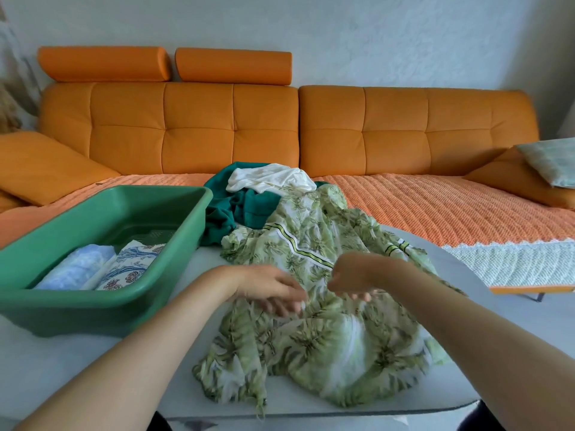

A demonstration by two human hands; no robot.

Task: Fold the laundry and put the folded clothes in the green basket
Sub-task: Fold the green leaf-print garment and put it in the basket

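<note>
A crumpled green leaf-print garment [314,346] lies spread on the white table [62,368] in front of me. My left hand [273,290] and my right hand [354,275] meet over its middle; both are blurred, fingers bent down into the fabric, and the grip is unclear. Behind it lie a dark teal garment [236,209] and a white garment [270,178] in a pile. The green basket [102,309] stands at the left, holding a folded light blue cloth [77,265] and a folded floral-print cloth [130,262].
An orange sofa [230,129] runs along the wall behind the table, its seat under an orange knitted blanket [435,206]. Orange cushions sit at both ends, with a pale patterned pillow [547,163] at the right.
</note>
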